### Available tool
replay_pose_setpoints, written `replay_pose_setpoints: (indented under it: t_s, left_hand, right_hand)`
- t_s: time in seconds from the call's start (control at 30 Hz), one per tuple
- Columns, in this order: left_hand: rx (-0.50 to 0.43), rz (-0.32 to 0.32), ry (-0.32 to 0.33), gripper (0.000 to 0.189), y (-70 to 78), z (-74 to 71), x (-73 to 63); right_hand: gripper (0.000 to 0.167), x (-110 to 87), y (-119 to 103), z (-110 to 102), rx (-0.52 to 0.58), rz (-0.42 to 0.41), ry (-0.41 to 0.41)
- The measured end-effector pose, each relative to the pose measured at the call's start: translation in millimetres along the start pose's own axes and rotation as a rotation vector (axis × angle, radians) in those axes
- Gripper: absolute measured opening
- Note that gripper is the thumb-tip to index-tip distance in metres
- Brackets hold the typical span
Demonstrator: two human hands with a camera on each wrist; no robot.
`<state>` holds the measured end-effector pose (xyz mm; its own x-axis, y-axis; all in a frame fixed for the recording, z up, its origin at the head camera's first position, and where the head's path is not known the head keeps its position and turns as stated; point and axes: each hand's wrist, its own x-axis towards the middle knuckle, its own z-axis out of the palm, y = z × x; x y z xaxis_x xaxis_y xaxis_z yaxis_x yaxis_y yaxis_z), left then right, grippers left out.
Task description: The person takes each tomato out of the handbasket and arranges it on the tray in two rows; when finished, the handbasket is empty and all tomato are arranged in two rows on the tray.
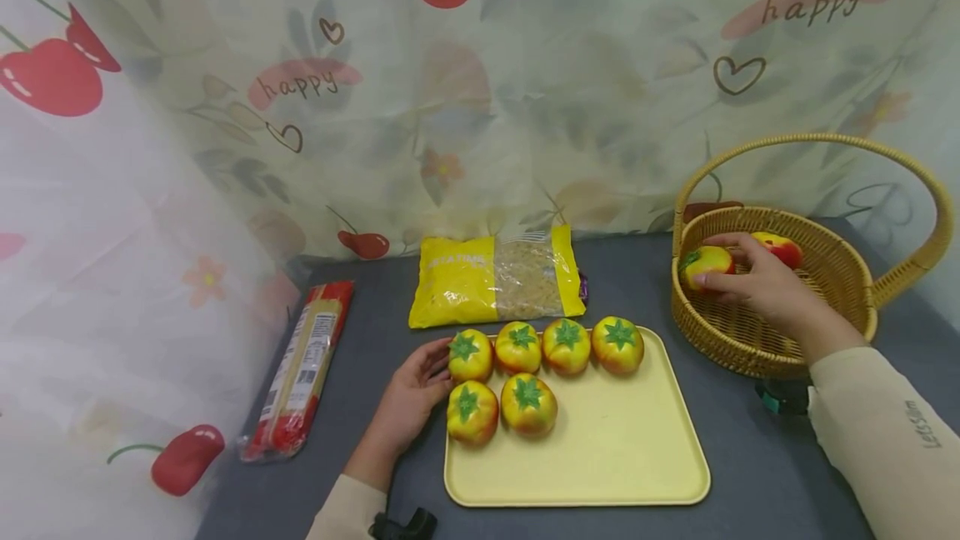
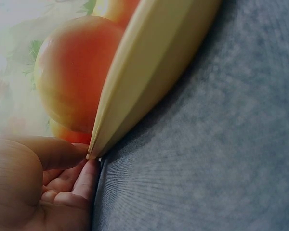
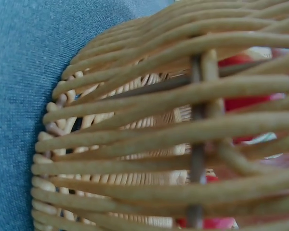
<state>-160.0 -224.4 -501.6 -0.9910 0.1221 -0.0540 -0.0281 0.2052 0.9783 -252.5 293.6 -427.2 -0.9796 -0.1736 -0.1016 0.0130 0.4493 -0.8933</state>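
Inside the wicker basket (image 1: 757,357), my right hand (image 1: 772,286) grips a round yellow-red fruit (image 1: 708,258) with a green leafy top. Another such fruit (image 1: 778,249) lies behind the hand in the basket. My left hand (image 1: 411,394) pinches the left rim of the pale yellow tray (image 1: 600,457), thumb (image 2: 62,153) above and fingers below. Several matching fruits, each with a green star-shaped top, sit on the tray: a back row, with two in front, including the front-left fruit (image 1: 472,413). The right wrist view shows mostly basket weave (image 3: 135,163), which hides most of that hand.
Behind the tray lies a yellow bag (image 1: 457,282) with a clear window. A long red-ended packet (image 1: 303,369) lies to the left on the dark grey table (image 1: 360,315). The basket's tall handle (image 1: 817,138) arches above its rim. A printed curtain (image 1: 450,107) hangs behind.
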Motion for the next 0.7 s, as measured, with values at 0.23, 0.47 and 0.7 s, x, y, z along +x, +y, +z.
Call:
replay_pose_setpoints:
  t_s: [0.23, 0.47, 0.7]
  left_hand:
    - [-0.004, 0.001, 0.001, 0.061, -0.2, 0.7, 0.9]
    - [-0.011, 0.003, 0.000, 0.061, -1.4, 0.1, 0.6]
    - [-0.009, 0.004, 0.000, 0.061, -1.0, -0.1, 0.5]
  right_hand:
    - [0.083, -3.3, -5.8, 2.1, 0.043, -0.039, 0.060]
    - [0.081, -10.2, -13.5, 2.9, 0.019, -0.075, 0.094]
    - [0.072, -22.6, -21.4, 2.7, 0.057, -0.124, 0.104]
